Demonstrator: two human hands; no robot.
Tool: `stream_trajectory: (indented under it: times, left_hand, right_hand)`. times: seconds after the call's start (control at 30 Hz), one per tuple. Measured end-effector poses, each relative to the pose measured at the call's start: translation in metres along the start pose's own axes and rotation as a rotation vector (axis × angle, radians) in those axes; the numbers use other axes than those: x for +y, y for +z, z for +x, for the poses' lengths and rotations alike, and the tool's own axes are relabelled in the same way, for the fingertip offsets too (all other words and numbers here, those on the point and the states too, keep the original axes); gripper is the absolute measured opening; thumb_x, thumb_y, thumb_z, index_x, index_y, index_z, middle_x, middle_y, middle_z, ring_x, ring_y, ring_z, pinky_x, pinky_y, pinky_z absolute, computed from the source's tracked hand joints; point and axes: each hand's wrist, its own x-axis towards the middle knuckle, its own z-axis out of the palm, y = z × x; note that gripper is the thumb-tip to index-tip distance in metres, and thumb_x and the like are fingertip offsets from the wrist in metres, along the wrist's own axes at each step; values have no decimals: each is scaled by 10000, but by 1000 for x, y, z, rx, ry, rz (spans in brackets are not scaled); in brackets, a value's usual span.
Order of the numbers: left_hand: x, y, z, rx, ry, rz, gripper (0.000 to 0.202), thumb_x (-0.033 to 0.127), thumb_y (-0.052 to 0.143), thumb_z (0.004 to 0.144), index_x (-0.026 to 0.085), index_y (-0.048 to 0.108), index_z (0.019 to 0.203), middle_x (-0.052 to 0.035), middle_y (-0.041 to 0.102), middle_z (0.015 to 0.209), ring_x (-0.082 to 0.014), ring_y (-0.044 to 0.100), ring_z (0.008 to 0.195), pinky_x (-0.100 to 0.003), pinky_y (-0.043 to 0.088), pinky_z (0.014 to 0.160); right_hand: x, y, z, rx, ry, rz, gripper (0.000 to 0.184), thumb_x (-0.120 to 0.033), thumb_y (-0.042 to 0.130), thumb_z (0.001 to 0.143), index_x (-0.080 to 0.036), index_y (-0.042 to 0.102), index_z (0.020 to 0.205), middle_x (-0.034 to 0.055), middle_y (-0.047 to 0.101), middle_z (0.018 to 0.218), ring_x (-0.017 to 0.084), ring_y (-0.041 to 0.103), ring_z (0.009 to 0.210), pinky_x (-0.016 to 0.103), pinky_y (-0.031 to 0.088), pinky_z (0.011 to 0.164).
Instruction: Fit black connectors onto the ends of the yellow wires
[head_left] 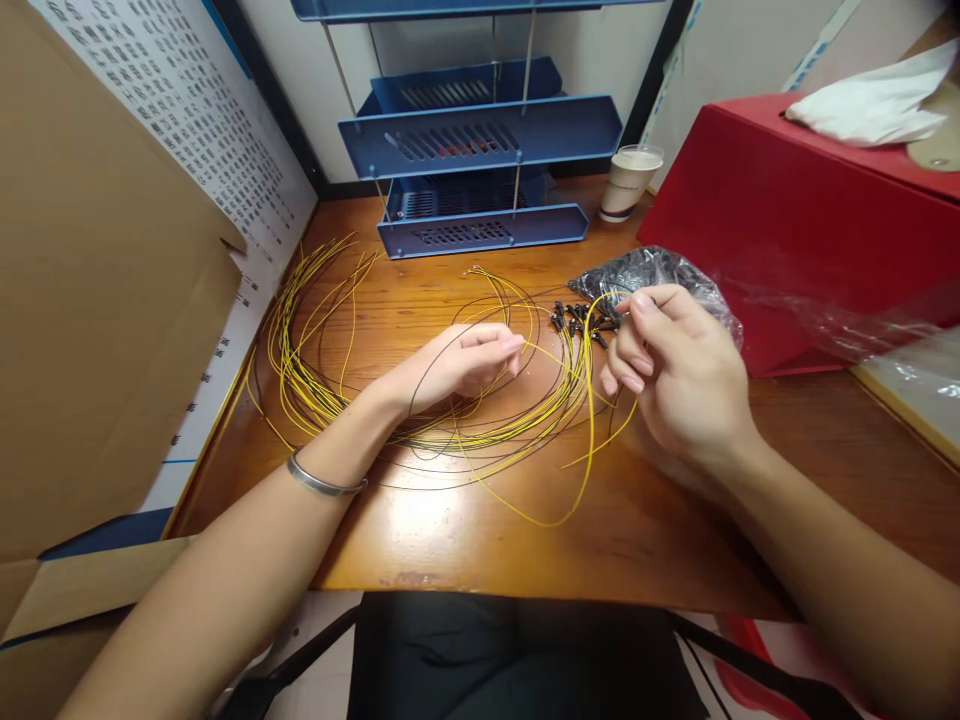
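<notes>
My left hand [472, 365] is closed in a pinch above the middle of the table, with a thin yellow wire running from its fingertips. Higher and to the right, my right hand [667, 350] pinches a yellow wire [590, 400] that arches over and droops in a loop to the tabletop. Beneath both hands lies a loose bundle of yellow and black wires [517, 428], curving across to the left side. Small black connectors [577, 320] sit at the bundle's right end, close to my right fingers. Whatever else is between the fingers is too small to make out.
A clear bag of black parts [652, 275] lies behind my right hand. Farther back are a blue tiered tray rack [480, 140] and a paper cup [630, 185]. A red tissue box [810, 220] stands right, a cardboard box [105, 280] left, on or beside the wooden table [465, 555].
</notes>
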Motion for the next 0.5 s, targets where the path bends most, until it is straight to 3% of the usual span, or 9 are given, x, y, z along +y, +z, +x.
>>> stream_trajectory:
  times: [0.1,0.2,0.3,0.37,0.5]
  left_hand:
    - [-2,-1,2,76,31,17,352,495,523,945,183,517,780,70,279,550,-77,187,473,-244,138,466]
    - [-1,1,2,75,41,114,352,462,494,957,178,527,751,63,318,538,-81,233,480,-244,184,478]
    - [6,9,-2,-14,8,233,338,413,523,939,159,598,729,56,358,533,-81,275,497,-244,240,506]
    - [9,17,-6,-115,-16,304,325,382,549,926,143,658,735,45,415,535,-78,308,503,-242,270,517]
    - [8,34,-11,-246,-45,399,249,349,618,895,138,725,820,34,490,555,-75,370,513,-235,289,512]
  right_hand:
    - [-6,-2,1,-5,51,47,176,-375,677,864,-234,577,830,-78,448,462,100,388,371,252,429,424]
    - [-15,-3,3,-9,160,114,162,-393,643,896,-250,579,856,-95,411,439,83,309,315,226,341,349]
    - [-23,-4,4,24,229,160,165,-390,602,931,-262,568,832,-108,345,417,66,145,291,217,175,290]
    - [-26,-3,5,60,191,180,159,-372,589,938,-265,573,822,-97,347,425,73,104,312,226,90,293]
    - [-25,-2,5,107,46,235,146,-355,672,890,-270,592,803,-76,326,467,99,131,396,216,85,331]
